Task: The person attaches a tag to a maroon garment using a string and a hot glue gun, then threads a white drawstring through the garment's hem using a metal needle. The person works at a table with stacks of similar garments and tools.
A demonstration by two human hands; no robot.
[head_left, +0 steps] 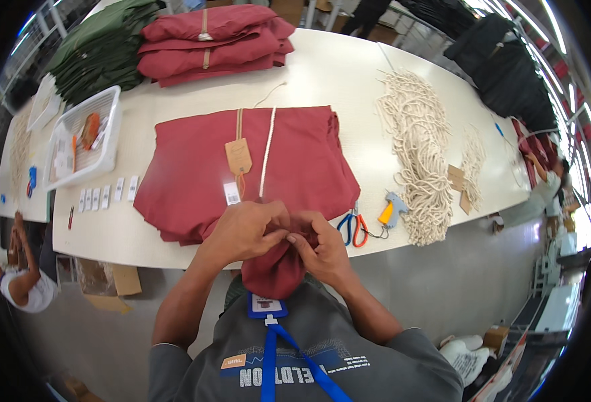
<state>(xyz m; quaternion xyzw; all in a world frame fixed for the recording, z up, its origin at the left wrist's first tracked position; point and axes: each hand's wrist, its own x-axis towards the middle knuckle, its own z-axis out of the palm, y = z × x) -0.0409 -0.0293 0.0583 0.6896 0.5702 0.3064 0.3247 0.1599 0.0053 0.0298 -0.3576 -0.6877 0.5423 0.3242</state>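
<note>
A folded maroon fabric piece (309, 154) lies on the table before me, its near end hanging over the edge toward my body. At that end my left hand (245, 231) and my right hand (323, 249) meet, fingertips pinched together on the maroon cloth. A white cord (267, 151) runs down the fabric toward my fingers; whether they hold its end is hidden. Left of the cord lie a brown card tag (239, 156) and a small white label (232, 193). Red-and-blue-handled scissors (357, 231) and a grey-and-yellow tagging gun (393, 209) lie beside my right hand.
Cream cords (419, 154) lie heaped at right. Maroon bundles (215, 40) and green cloth (104, 50) are stacked at the back left. A white basket (111, 137) and several small labels (106, 195) sit at left. Co-workers stand at left (29, 281) and right (543, 191).
</note>
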